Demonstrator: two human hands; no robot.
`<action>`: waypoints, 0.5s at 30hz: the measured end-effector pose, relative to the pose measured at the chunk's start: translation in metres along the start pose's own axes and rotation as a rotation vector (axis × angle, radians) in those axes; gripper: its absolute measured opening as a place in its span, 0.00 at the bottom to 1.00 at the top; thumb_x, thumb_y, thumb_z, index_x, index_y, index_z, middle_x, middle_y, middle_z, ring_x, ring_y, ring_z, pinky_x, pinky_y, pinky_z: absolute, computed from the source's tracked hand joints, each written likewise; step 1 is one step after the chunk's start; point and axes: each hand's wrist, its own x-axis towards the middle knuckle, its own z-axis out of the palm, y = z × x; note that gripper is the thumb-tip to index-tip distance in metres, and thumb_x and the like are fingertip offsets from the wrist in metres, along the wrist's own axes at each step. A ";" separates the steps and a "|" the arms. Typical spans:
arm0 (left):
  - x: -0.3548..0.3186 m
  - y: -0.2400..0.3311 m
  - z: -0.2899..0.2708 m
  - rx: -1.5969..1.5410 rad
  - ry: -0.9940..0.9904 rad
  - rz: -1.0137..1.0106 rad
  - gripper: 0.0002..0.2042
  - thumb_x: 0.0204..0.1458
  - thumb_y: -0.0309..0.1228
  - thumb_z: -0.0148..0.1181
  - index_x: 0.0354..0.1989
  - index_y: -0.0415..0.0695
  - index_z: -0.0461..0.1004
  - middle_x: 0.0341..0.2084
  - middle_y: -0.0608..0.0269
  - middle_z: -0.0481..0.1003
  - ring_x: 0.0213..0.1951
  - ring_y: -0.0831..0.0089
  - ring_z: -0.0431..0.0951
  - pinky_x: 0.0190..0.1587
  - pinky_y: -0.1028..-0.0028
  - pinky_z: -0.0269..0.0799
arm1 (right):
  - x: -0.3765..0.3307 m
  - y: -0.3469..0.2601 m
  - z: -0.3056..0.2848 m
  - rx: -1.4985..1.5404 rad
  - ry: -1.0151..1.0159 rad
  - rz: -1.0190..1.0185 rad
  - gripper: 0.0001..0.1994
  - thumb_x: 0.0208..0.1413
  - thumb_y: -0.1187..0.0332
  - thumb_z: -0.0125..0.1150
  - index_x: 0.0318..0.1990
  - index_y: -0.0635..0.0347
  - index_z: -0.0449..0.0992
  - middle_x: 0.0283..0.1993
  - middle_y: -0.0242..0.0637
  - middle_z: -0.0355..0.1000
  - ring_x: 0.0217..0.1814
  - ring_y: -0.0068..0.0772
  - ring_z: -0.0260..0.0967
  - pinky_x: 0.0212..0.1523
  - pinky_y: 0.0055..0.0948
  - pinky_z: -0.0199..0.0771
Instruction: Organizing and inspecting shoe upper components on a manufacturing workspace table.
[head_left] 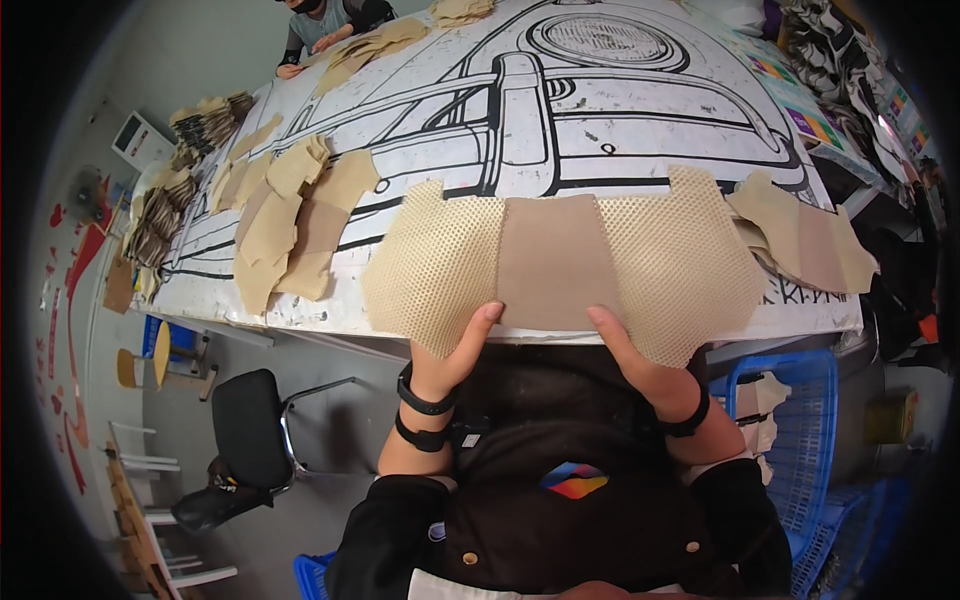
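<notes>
A beige mesh fabric piece [440,250] with a smooth brown panel across its middle is spread at the near edge of the table. My left hand [448,355] grips its lower edge left of the brown panel, thumb on top. On the other side, my right hand [640,362] holds the same edge, thumb at the seam. The fingers of both hands are hidden under the fabric. Similar cut pieces [318,225] lie overlapping to the left, and a few more [815,240] are at the right end.
The white table [640,150] bears a large black line drawing. Stacks of fabric pieces [160,225] line its left edge. Across the table a person [335,25] handles pieces. A blue plastic basket [815,430] stands at my right, a black chair [248,425] at my left.
</notes>
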 end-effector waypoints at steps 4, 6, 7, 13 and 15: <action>0.000 -0.001 0.014 -0.121 -0.026 0.033 0.16 0.48 0.25 0.61 0.46 0.35 0.70 0.38 0.56 0.74 0.38 0.67 0.75 0.41 0.75 0.69 | -0.007 0.015 -0.003 0.091 0.051 0.124 0.18 0.44 0.73 0.67 0.44 0.67 0.73 0.42 0.41 0.72 0.40 0.37 0.71 0.42 0.29 0.69; 0.003 0.000 0.019 -0.101 -0.032 0.054 0.15 0.49 0.27 0.61 0.45 0.35 0.70 0.37 0.57 0.74 0.37 0.69 0.75 0.40 0.75 0.70 | -0.005 0.019 -0.005 0.104 0.044 0.135 0.18 0.44 0.73 0.67 0.44 0.67 0.73 0.42 0.41 0.72 0.40 0.38 0.71 0.42 0.29 0.69; 0.003 0.000 0.020 -0.065 -0.027 0.017 0.14 0.49 0.27 0.61 0.44 0.35 0.71 0.35 0.57 0.74 0.36 0.69 0.75 0.39 0.75 0.70 | -0.004 0.020 -0.006 0.119 0.042 0.141 0.17 0.45 0.73 0.66 0.44 0.67 0.73 0.42 0.41 0.72 0.39 0.39 0.71 0.42 0.30 0.69; 0.007 0.003 0.026 -0.066 -0.032 -0.111 0.11 0.49 0.26 0.61 0.39 0.35 0.73 0.30 0.60 0.75 0.30 0.72 0.75 0.34 0.75 0.70 | -0.010 0.027 0.005 -0.073 0.018 0.115 0.15 0.47 0.71 0.65 0.42 0.67 0.74 0.41 0.41 0.72 0.40 0.40 0.70 0.45 0.33 0.67; 0.008 0.000 0.028 -0.080 -0.044 -0.151 0.10 0.48 0.26 0.61 0.38 0.35 0.73 0.29 0.60 0.75 0.29 0.72 0.75 0.34 0.76 0.70 | -0.011 0.026 0.005 -0.122 -0.006 0.088 0.14 0.47 0.71 0.65 0.42 0.67 0.74 0.41 0.41 0.72 0.40 0.41 0.69 0.45 0.34 0.67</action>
